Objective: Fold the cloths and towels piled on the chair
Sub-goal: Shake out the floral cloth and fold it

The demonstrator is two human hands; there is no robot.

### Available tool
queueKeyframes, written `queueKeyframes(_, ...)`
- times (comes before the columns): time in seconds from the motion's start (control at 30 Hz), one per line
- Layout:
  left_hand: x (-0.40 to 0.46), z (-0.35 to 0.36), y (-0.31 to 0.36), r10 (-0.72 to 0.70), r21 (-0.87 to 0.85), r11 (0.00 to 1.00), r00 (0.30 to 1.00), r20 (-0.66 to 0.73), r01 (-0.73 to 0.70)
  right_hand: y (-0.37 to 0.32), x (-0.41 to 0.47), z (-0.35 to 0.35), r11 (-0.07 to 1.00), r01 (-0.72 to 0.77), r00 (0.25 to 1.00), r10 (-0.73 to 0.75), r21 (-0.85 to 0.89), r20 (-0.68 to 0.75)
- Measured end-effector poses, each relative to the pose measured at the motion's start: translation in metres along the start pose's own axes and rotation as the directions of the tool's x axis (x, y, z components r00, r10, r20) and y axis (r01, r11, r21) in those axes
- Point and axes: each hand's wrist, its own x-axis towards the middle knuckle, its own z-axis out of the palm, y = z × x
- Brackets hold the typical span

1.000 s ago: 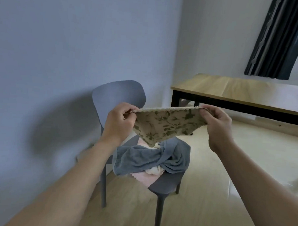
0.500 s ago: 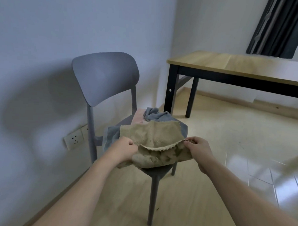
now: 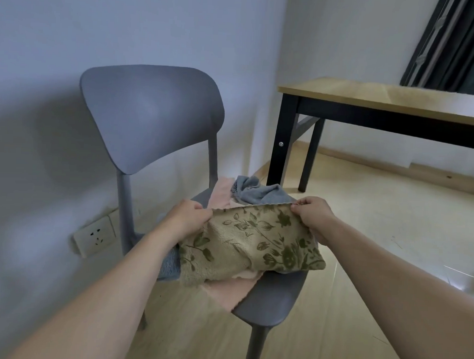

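Left hand (image 3: 185, 220) pinches left top corner of floral towel (image 3: 250, 243), right hand (image 3: 315, 219) pinches right corner — fingers curled tight on edge. Towel lies over pile on grey chair (image 3: 152, 113) seat; pink cloth (image 3: 227, 290) beneath, blue towel (image 3: 259, 194) behind. Wall socket (image 3: 95, 235) left; wooden desk (image 3: 383, 100), dark curtain (image 3: 453, 45) beyond.
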Motion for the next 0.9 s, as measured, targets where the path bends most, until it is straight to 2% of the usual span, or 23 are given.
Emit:
queueKeyframes(0.1,0.002,0.004,-0.007,0.084,0.094,0.993,0.993,-0.080,-0.076,0.003,0.006,0.002,1.000,-0.015,1.000,0.015,0.013,0.001)
queueKeyframes(0.23,-0.012,0.000,0.000,0.225,0.235,0.954,0.964,-0.142,-0.188,0.001,-0.008,-0.008,0.997,0.082,0.995,-0.082,-0.003,-0.048)
queueKeyframes(0.3,-0.025,-0.004,0.005,0.286,0.220,0.945,0.936,-0.203,-0.241,-0.004,-0.027,-0.018,0.989,0.138,0.989,-0.136,0.046,-0.055)
queueKeyframes(0.37,-0.045,-0.009,0.013,0.316,0.132,0.948,0.905,-0.286,-0.289,-0.010,-0.052,-0.032,0.969,0.194,0.981,-0.187,0.150,-0.060)
queueKeyframes(0.47,-0.081,-0.014,0.027,0.293,-0.023,0.946,0.882,-0.368,-0.323,-0.010,-0.096,-0.056,0.934,0.219,0.976,-0.212,0.283,-0.057)
queueKeyframes(0.57,-0.116,-0.014,0.040,0.225,-0.153,0.942,0.900,-0.372,-0.299,0.006,-0.139,-0.076,0.904,0.163,0.985,-0.174,0.395,-0.008)
queueKeyframes(0.67,-0.150,-0.012,0.044,0.194,-0.178,0.944,0.905,-0.378,-0.277,0.025,-0.173,-0.085,0.865,0.134,0.988,-0.153,0.483,0.000)
queueKeyframes(0.73,-0.165,-0.010,0.036,0.158,-0.180,0.955,0.918,-0.365,-0.236,0.031,-0.187,-0.089,0.868,0.156,0.985,-0.171,0.472,-0.011)
queueKeyframes(0.9,-0.174,-0.003,0.017,0.113,-0.178,0.970,0.957,-0.269,-0.164,0.032,-0.200,-0.097,0.870,0.333,0.942,-0.322,0.364,-0.093)
